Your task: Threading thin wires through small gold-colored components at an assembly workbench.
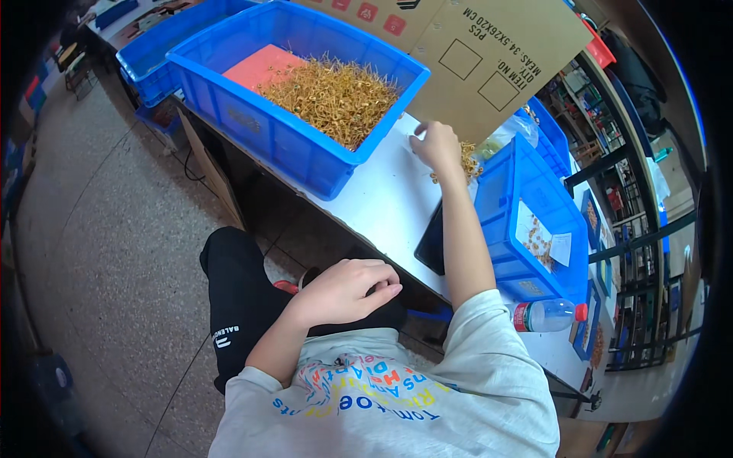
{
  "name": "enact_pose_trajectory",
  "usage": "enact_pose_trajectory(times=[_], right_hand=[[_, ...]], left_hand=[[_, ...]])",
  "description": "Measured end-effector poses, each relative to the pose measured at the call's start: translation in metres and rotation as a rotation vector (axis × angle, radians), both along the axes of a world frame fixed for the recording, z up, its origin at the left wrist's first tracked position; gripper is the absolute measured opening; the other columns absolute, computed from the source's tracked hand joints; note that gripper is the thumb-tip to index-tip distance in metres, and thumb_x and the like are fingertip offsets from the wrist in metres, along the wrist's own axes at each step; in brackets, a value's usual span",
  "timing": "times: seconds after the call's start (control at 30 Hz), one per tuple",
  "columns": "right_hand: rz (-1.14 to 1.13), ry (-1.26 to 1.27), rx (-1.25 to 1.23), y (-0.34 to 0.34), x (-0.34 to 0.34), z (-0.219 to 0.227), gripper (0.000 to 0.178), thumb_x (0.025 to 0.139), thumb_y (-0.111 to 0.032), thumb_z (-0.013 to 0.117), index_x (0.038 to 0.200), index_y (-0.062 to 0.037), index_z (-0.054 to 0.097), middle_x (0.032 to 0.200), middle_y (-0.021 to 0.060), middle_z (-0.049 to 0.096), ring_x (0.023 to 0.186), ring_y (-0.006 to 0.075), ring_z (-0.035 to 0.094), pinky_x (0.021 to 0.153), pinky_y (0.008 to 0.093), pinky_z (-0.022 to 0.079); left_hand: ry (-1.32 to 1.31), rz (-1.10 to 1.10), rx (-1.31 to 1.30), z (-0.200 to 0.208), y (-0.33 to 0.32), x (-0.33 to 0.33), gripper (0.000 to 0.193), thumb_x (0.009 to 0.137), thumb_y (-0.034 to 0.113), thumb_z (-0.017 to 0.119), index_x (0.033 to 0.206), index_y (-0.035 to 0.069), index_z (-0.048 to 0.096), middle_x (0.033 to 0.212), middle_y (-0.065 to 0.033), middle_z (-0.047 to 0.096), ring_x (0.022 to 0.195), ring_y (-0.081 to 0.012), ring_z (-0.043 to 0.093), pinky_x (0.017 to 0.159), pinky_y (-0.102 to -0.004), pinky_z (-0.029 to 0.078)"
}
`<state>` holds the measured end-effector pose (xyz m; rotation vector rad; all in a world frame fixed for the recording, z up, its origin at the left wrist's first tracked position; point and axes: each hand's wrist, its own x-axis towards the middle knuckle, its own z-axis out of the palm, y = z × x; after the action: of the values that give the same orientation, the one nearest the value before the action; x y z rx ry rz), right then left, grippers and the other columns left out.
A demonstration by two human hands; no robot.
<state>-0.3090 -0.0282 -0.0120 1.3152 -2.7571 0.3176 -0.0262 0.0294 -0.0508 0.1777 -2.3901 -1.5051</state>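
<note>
Currently, the right hand [437, 145] is partly curled over the table [382, 210], just beside one pile of gold-coloured pieces [469, 163], and the left hand [343, 290] is loosely bent above the lap; whether either pinches anything cannot be told. One large blue bin [263, 137] contains a heap of thin gold-coloured parts [328, 99] and one red sheet [262, 66]; one smaller blue bin [495, 204], right of the pile, contains white paper [561, 249] and scattered small pieces. One dark flat object [431, 246] is partly hidden by the right forearm, and one cardboard box [473, 57] is cut off above.
</note>
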Motion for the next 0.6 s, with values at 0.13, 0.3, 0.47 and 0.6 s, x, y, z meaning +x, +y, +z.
enact_pose_trajectory(times=[0.13, 0.3, 0.47, 0.6], right_hand=[[0.013, 0.022, -0.108, -0.03, -0.009, -0.014, 0.02, 0.078, -0.013, 0.063, 0.09, -0.0024, 0.075, 0.088, 0.0172, 0.073, 0.08, 0.0359, 0.069, 0.071, 0.0438, 0.056], [-0.064, 0.073, -0.044, -0.066, -0.028, -0.042, 0.02, 0.079, -0.012, 0.061, 0.088, -0.0015, 0.075, 0.086, 0.0177, 0.072, 0.078, 0.036, 0.069, 0.07, 0.0432, 0.055], [-0.089, 0.059, -0.119, -0.08, -0.037, -0.05, 0.019, 0.079, -0.012, 0.06, 0.086, -0.001, 0.074, 0.084, 0.0179, 0.072, 0.077, 0.036, 0.069, 0.069, 0.043, 0.055], [-0.102, 0.086, -0.147, -0.072, -0.033, -0.046, 0.018, 0.079, -0.012, 0.061, 0.085, -0.0006, 0.074, 0.083, 0.0181, 0.072, 0.076, 0.0361, 0.069, 0.068, 0.0432, 0.055]], left_hand=[[-0.02, -0.007, -0.023, 0.005, 0.002, -0.003, 0.014, 0.091, 0.013, 0.061, 0.09, 0.0, 0.065, 0.084, -0.0078, 0.066, 0.064, -0.0202, 0.055, 0.059, -0.0296, 0.045], [-0.037, 0.016, -0.04, 0.014, -0.003, 0.002, 0.014, 0.092, 0.013, 0.061, 0.092, 0.0, 0.066, 0.085, -0.0075, 0.066, 0.064, -0.0194, 0.056, 0.059, -0.0288, 0.045], [-0.035, 0.063, -0.046, 0.017, -0.01, 0.006, 0.015, 0.092, 0.014, 0.061, 0.094, 0.0, 0.067, 0.087, -0.0079, 0.067, 0.064, -0.0186, 0.056, 0.059, -0.0282, 0.045], [-0.025, 0.085, -0.055, 0.016, -0.015, 0.007, 0.015, 0.092, 0.014, 0.061, 0.096, 0.0, 0.067, 0.087, -0.0084, 0.067, 0.064, -0.0184, 0.056, 0.059, -0.0281, 0.045]])
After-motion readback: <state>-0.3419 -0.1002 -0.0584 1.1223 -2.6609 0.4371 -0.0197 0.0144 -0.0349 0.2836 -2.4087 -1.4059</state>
